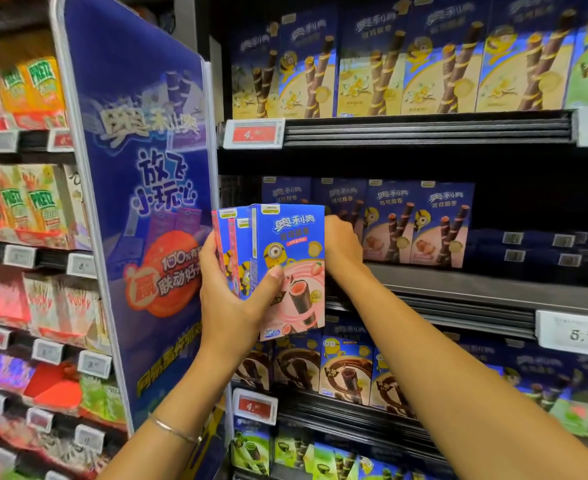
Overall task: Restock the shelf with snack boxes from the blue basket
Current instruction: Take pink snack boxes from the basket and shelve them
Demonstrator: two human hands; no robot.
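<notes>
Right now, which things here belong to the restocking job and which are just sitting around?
Job: pink snack boxes, left hand gripping them, right hand behind them, middle shelf with matching boxes.
Idle: Pretz boxes, blue promo panel, price tags.

Bright store lighting, wide-angle view.
Packages (25,306) at the left edge blur and bend; the rear of the middle shelf (458,282) lies in shadow.

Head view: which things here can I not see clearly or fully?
All in the head view:
1. Fingers of the right hand: hidden behind the boxes that the left hand holds.
2. Count of boxes: unclear, they overlap.
3. The basket: outside the frame.
4. The price tags at left: blurred, unreadable.
</notes>
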